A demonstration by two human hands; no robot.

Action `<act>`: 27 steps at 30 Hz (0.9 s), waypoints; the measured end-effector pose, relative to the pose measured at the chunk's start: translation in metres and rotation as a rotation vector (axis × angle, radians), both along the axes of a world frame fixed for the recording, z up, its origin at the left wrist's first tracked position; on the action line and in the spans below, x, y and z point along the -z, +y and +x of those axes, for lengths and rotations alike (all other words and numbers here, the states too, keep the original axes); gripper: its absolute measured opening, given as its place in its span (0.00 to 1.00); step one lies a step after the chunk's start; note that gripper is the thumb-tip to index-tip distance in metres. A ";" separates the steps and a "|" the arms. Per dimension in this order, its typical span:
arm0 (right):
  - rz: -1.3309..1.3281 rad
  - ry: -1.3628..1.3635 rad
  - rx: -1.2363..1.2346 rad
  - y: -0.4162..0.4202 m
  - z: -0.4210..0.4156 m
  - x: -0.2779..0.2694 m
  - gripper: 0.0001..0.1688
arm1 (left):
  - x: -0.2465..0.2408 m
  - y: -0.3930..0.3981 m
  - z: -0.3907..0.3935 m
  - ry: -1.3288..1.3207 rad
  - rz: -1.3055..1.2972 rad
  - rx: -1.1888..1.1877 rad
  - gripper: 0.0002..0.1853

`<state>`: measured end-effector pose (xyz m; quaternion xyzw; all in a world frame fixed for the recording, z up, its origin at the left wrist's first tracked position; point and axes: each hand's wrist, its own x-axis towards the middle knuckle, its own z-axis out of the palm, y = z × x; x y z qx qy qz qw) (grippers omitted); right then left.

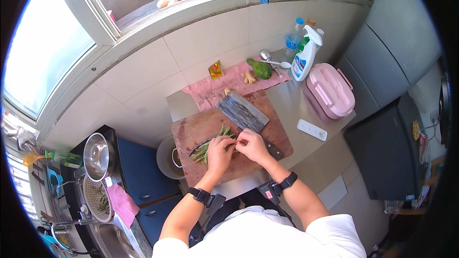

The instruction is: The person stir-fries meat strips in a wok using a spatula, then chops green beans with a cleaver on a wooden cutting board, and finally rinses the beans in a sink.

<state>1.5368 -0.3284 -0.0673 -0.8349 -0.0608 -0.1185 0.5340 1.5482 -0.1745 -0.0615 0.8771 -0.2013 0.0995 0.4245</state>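
Before me a wooden cutting board (195, 129) bears a pile of green beans (200, 152). My left hand (219, 152) is over the pile, its thumb and fingers pinched together. My right hand (252, 146) meets it fingertip to fingertip, also pinching. A small piece of bean seems to be held between them, though the fingers mostly cover it. Flat on the board lies a cleaver (243, 111), its broad blade beyond my right hand and its dark handle (273, 149) beside the wrist; my hand hides the part between.
Behind the board a pink cloth (204, 95) carries ginger (248, 77), a green papaya-like fruit (261, 68) and a white spoon (285, 65). Rightward are a spray bottle (303, 61), a pink lunch box (331, 91) and a white strip (312, 130). A bucket (165, 161) stands left, below the board's edge.
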 end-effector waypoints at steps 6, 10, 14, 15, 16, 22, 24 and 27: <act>0.051 0.096 0.063 -0.006 -0.017 0.006 0.07 | -0.014 0.008 -0.003 0.112 -0.206 -0.015 0.08; 0.009 0.136 0.029 -0.030 -0.061 -0.023 0.06 | -0.010 0.013 0.001 -0.015 -0.039 0.018 0.09; -0.194 0.313 0.079 -0.077 -0.143 -0.043 0.04 | -0.004 0.007 0.000 -0.117 0.182 0.098 0.15; -0.258 0.339 0.107 -0.085 -0.159 -0.034 0.04 | -0.002 0.010 0.001 -0.146 0.217 0.111 0.19; -0.323 0.366 0.138 -0.094 -0.174 -0.019 0.04 | -0.007 0.009 0.001 -0.144 0.219 0.102 0.22; -0.544 0.548 0.295 -0.115 -0.210 0.084 0.04 | -0.008 0.024 0.004 -0.135 0.367 0.084 0.44; -0.558 0.588 0.305 -0.114 -0.211 0.105 0.05 | -0.012 0.027 0.005 -0.124 0.414 0.096 0.46; -0.518 0.602 0.342 -0.114 -0.212 0.121 0.08 | -0.013 0.030 0.005 -0.059 0.489 0.110 0.51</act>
